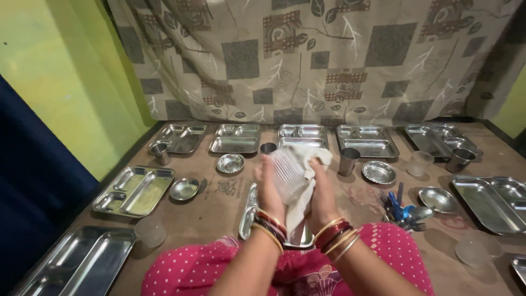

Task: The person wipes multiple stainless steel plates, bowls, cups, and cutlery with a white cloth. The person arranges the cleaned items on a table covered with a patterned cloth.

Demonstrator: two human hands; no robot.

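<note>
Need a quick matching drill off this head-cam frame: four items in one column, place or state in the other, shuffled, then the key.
Items
1. ribbed clear tumbler
2. white cloth
3. blue-handled cutlery bunch
4. frosted plastic cup

Places or states
A. lying on the floor past the right knee
B. standing alone beside the near-left steel tray
C. held up in the left hand
D. draped over the right hand, against the tumbler

Pairs: 1-C, 2-D, 3-A, 4-B
</note>
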